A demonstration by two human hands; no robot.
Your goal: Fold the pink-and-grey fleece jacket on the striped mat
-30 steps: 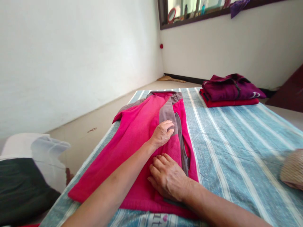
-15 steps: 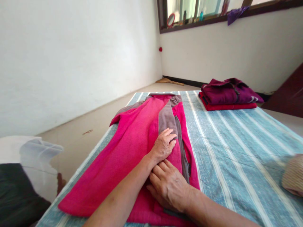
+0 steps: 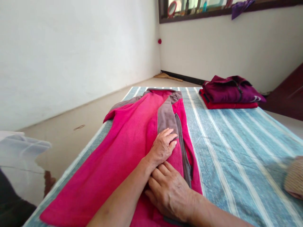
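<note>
A pink and grey fleece jacket point(image 3: 123, 154) lies spread on the bed, collar at the far end, with one sleeve folded along its right side. My left hand point(image 3: 163, 145) rests flat on that sleeve, fingers stretched out across the pink and grey cloth. Just below and partly under the left wrist, my right hand point(image 3: 169, 190) is closed on the jacket's fabric, its fingers curled and their tips partly hidden. A grey zip edge runs down to the right of both hands.
The bed has a blue striped sheet point(image 3: 227, 151). At its far right sits a folded purple jacket point(image 3: 227, 91) on folded red clothing point(image 3: 220, 104). A beige knitted item point(image 3: 294, 176) is at the right edge. White translucent plastic point(image 3: 23, 167) stands at the left.
The camera view has shifted slightly, so the jacket looks a little larger and nearer. Both hands keep almost the same place and pose on the jacket.
</note>
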